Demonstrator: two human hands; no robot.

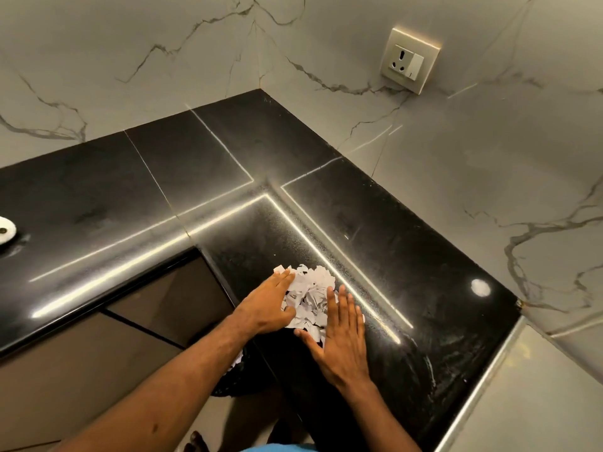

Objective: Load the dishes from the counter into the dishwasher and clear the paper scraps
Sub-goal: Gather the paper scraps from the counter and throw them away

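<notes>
A heap of white torn paper scraps [310, 296] lies on the black counter [391, 243] near its inner front edge. My left hand [269, 303] lies flat against the heap's left side, fingers straight. My right hand [342, 334] lies flat on the counter at the heap's right side, fingers straight, thumb under the lower scraps. A few scraps [237, 359] show below the counter edge, over a dark bag or bin [235, 376] that my left forearm partly hides. No dishes are in view.
The L-shaped counter runs into a marble-walled corner. A wall socket [409, 62] sits on the right wall. A small white round object [5, 230] is at the far left edge. Brown cabinet fronts [130, 321] lie below the counter.
</notes>
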